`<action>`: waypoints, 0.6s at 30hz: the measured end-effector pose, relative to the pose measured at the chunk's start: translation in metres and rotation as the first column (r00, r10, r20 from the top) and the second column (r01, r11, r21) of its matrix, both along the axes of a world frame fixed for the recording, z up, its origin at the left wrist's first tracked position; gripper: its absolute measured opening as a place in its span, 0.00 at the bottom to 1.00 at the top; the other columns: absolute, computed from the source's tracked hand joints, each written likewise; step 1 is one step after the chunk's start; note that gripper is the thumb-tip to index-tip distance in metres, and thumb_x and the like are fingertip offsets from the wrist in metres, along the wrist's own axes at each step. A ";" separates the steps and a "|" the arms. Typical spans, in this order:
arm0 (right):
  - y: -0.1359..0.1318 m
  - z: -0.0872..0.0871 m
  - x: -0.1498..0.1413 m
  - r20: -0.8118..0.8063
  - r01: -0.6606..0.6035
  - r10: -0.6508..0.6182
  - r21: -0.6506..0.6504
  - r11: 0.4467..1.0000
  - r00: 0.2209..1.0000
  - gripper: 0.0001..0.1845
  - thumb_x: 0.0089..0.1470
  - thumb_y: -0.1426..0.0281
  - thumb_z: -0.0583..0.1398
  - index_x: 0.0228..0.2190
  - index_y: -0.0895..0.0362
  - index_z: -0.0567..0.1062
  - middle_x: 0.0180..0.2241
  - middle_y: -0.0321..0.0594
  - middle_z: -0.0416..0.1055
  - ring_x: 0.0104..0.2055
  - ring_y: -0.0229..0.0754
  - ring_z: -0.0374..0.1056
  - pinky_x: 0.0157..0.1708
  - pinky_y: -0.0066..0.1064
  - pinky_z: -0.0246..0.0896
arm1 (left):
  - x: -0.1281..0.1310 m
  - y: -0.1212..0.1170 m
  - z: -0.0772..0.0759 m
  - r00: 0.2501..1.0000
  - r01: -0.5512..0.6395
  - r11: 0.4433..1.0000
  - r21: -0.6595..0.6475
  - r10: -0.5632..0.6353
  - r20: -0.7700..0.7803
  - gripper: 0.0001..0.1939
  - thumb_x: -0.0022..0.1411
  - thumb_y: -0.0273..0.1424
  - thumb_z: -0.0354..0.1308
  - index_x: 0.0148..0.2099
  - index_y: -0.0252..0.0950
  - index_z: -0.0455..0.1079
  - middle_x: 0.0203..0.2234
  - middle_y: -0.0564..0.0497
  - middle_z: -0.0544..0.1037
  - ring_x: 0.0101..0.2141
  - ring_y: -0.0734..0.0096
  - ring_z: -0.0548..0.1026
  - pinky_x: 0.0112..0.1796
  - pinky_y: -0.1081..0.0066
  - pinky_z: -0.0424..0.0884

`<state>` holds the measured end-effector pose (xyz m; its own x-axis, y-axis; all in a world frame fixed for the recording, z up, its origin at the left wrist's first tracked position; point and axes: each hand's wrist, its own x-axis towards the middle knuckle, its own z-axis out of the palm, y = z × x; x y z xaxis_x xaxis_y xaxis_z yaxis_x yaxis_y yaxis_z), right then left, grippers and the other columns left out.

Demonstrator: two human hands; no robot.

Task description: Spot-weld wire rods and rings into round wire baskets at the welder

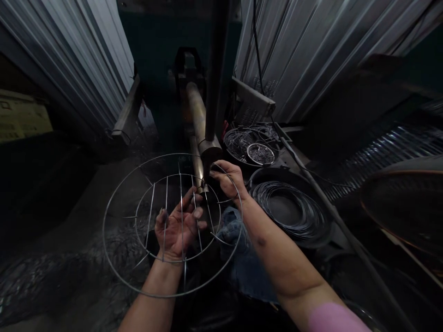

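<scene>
A round wire rack, made of two rings, parallel bars and short outer spokes, is held level in front of the brass-coloured arms of a machine that looks like a spot welder. My left hand is beneath it, palm up, with fingers curled around the bars and the inner ring. Its fingertips are close to the lower metal tip. At the rack's far right side, my right hand is closed in a pinch beside the upper tip. Whatever lies between its fingertips is too small to make out.
To the right, a round pan holds a coil of wire. Behind it, a tray carries loose wire pieces and a small bowl. A dark cable slants down the right side. Corrugated metal sheets flank the machine.
</scene>
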<state>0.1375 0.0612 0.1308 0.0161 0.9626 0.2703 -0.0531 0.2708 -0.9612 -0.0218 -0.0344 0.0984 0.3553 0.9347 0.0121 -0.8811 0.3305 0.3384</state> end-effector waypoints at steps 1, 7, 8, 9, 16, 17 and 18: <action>0.000 0.000 0.001 -0.005 -0.010 0.010 -0.002 1.000 1.000 0.08 0.37 0.65 0.64 0.22 0.57 0.74 0.23 0.31 0.67 0.27 0.36 0.61 0.32 0.28 0.59 | 0.000 0.000 0.000 1.000 -0.007 1.000 -0.006 0.007 -0.004 0.44 0.49 0.45 0.61 0.64 0.31 0.55 0.45 0.42 0.73 0.32 0.69 0.65 0.29 0.69 0.67; 0.004 0.000 0.000 -0.064 -0.046 0.045 -0.001 0.999 0.997 0.07 0.37 0.67 0.64 0.22 0.57 0.74 0.22 0.31 0.67 0.27 0.35 0.61 0.32 0.27 0.59 | 0.003 -0.001 0.000 0.999 -0.025 0.999 -0.026 0.026 0.022 0.41 0.51 0.43 0.60 0.64 0.32 0.57 0.46 0.39 0.73 0.32 0.68 0.65 0.29 0.69 0.66; 0.005 0.000 -0.002 -0.074 -0.047 0.047 -0.004 0.999 0.996 0.07 0.37 0.67 0.64 0.21 0.58 0.74 0.22 0.31 0.67 0.27 0.35 0.61 0.32 0.27 0.59 | 0.003 -0.001 0.000 0.999 -0.026 0.999 -0.027 0.026 0.031 0.41 0.51 0.43 0.60 0.64 0.32 0.56 0.46 0.39 0.73 0.32 0.68 0.65 0.29 0.69 0.66; 0.007 -0.001 -0.003 -0.085 -0.048 0.047 -0.010 0.999 0.995 0.07 0.37 0.68 0.65 0.21 0.58 0.74 0.22 0.31 0.67 0.27 0.35 0.61 0.32 0.26 0.59 | 0.003 -0.002 0.000 0.999 -0.025 0.999 -0.026 0.026 0.040 0.42 0.51 0.43 0.60 0.65 0.32 0.55 0.46 0.39 0.73 0.32 0.68 0.65 0.29 0.69 0.66; -0.016 -0.015 0.018 -0.214 -0.089 0.058 -0.135 0.987 0.975 0.17 0.31 0.72 0.68 0.31 0.55 0.78 0.27 0.32 0.72 0.29 0.36 0.65 0.31 0.28 0.62 | -0.003 0.000 -0.006 0.998 0.036 0.999 0.007 -0.037 0.054 0.45 0.50 0.42 0.60 0.66 0.31 0.51 0.47 0.40 0.73 0.35 0.66 0.69 0.33 0.68 0.68; -0.027 -0.017 0.027 -0.222 -0.133 0.095 -0.163 0.978 0.971 0.20 0.30 0.73 0.69 0.32 0.55 0.79 0.28 0.34 0.73 0.30 0.38 0.66 0.31 0.28 0.62 | -0.005 0.000 -0.007 0.997 0.051 0.998 0.020 -0.052 0.055 0.45 0.50 0.41 0.60 0.66 0.31 0.51 0.47 0.40 0.73 0.37 0.65 0.70 0.34 0.67 0.69; -0.037 -0.019 0.035 -0.231 -0.173 0.127 -0.191 0.966 0.965 0.20 0.29 0.73 0.70 0.32 0.56 0.79 0.30 0.36 0.74 0.31 0.39 0.67 0.32 0.29 0.63 | -0.005 0.000 -0.008 0.996 0.064 0.997 0.037 -0.066 0.056 0.45 0.50 0.41 0.60 0.66 0.31 0.50 0.48 0.40 0.73 0.38 0.64 0.70 0.35 0.67 0.69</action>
<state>0.1725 0.0239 0.1115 -0.0970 0.9928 0.0705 -0.2893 0.0396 -0.9564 -0.0273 -0.0342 0.0901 0.4127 0.9084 0.0666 -0.8765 0.3761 0.3004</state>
